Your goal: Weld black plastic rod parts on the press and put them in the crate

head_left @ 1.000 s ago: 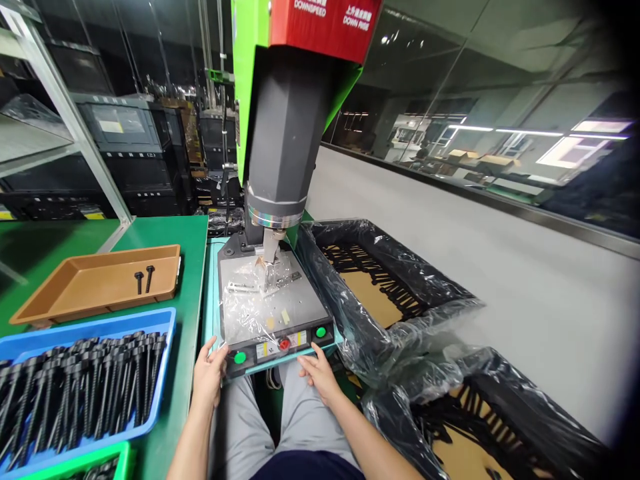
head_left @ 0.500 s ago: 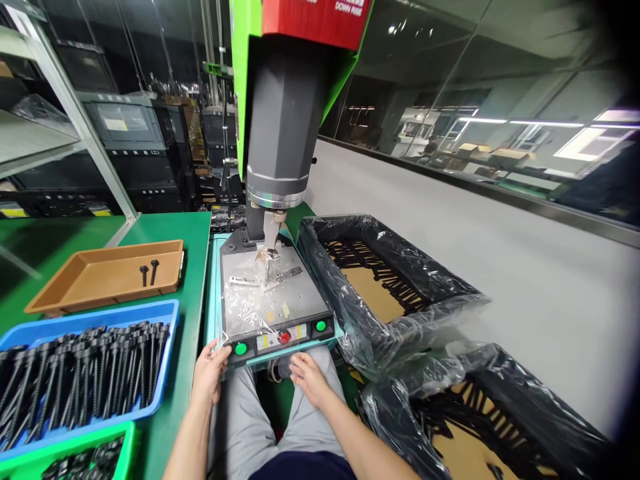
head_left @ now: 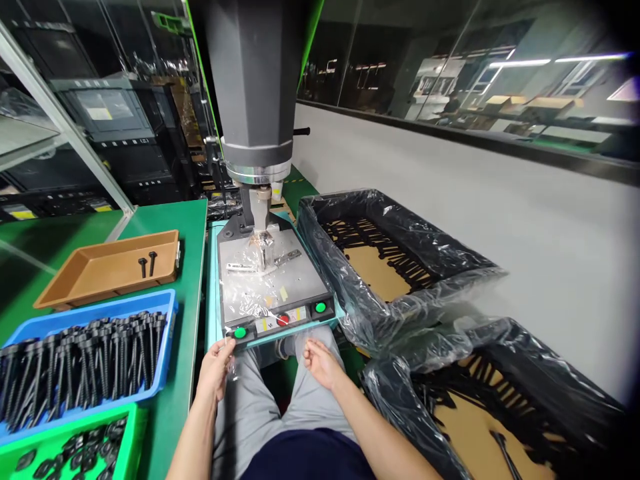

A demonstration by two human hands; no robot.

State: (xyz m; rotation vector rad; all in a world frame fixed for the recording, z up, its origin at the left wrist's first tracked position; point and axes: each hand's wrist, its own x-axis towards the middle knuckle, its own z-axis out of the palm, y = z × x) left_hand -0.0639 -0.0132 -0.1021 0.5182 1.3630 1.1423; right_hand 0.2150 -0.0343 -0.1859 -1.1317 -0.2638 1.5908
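My left hand [head_left: 216, 365] rests at the front left corner of the welding machine's base [head_left: 273, 288], thumb close to the left green button [head_left: 240, 332], fingers loosely bent and holding nothing. My right hand [head_left: 320, 363] hovers over my right thigh, just below the panel's front edge, fingers slack and empty. On the panel sit a red button [head_left: 283, 320] and a second green button [head_left: 321, 307]. The horn [head_left: 260, 212] under the dark grey head [head_left: 257, 87] stands on a small part on the film-covered plate.
To the left on the green bench are a blue tray [head_left: 167, 333] of several long black screws, a brown tray [head_left: 100, 273] holding two screws, and a green bin [head_left: 131, 440] of small black parts. Two boxes lined with black bags [head_left: 400, 230] [head_left: 525, 373] stand at the right.
My right hand has drawn back from the panel's front edge to above my thigh. My left hand stays at the left corner. The view has moved closer and lower.
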